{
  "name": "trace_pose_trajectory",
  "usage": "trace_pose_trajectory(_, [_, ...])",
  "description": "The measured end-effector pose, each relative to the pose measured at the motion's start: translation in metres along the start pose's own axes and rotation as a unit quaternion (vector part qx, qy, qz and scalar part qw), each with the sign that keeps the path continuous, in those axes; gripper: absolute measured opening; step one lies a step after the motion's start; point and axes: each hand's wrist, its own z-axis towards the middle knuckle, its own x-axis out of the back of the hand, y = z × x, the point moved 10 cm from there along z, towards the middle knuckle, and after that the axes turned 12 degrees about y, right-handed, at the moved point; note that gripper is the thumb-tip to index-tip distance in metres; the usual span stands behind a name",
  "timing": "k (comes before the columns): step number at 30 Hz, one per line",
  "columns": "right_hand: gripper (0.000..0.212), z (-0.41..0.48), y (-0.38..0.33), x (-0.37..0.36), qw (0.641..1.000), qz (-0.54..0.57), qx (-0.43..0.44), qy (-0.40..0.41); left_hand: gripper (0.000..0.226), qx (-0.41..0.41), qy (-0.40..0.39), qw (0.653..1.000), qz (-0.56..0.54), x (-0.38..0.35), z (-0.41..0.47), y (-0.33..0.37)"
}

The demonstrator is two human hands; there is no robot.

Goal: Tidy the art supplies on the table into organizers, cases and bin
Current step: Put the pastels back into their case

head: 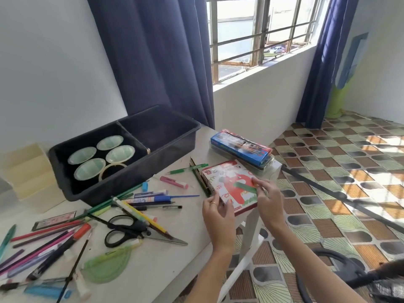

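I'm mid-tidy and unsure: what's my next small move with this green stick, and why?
Probably open the red case and slip the green stick inside: your right hand pinches it over its top while your left hand steadies the case's edge.

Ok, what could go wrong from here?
1. The red box, gripped by the left hand, sits at the table edge and may slip off.
2. The green stick pinched by the right hand could drop beyond the table.
3. The blue case at the far corner might get knocked off.
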Motion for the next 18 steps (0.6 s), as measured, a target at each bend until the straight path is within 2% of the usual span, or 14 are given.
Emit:
trace_pose_trajectory(3, [0.03, 0.004, 0.006, -0.001, 1.0, 0.02, -0.02, -0.011, 0.04, -0.001, 0.016, 1.0, -0.008, -0.004, -0.002, 0.001])
trace_pose_trajectory(5, [0.03, 0.005, 0.008, -0.006, 1.0, 0.003, -0.003, -0.029, 0.04, 0.006, 0.027, 1.0, 0.0, -0.005, 0.001, -0.007])
trace_pose_trajectory(10, [0.029, 0.001, 0.007, -0.019, 0.994, -0.055, 0.09, -0.033, 0.041, 0.008, 0.07, 0.997, 0.021, -0.003, 0.003, -0.021])
trace_pose_trajectory(14, [0.033, -0.001, 0.01, -0.023, 0.974, -0.148, 0.163, -0.042, 0.038, 0.007, 0.122, 0.992, 0.023, -0.005, -0.003, -0.022])
trace_pose_trajectory(18, [0.042, -0.005, 0.004, -0.026, 0.965, -0.084, 0.216, -0.125, 0.038, 0.003, 0.182, 0.982, 0.045, -0.006, -0.005, -0.017])
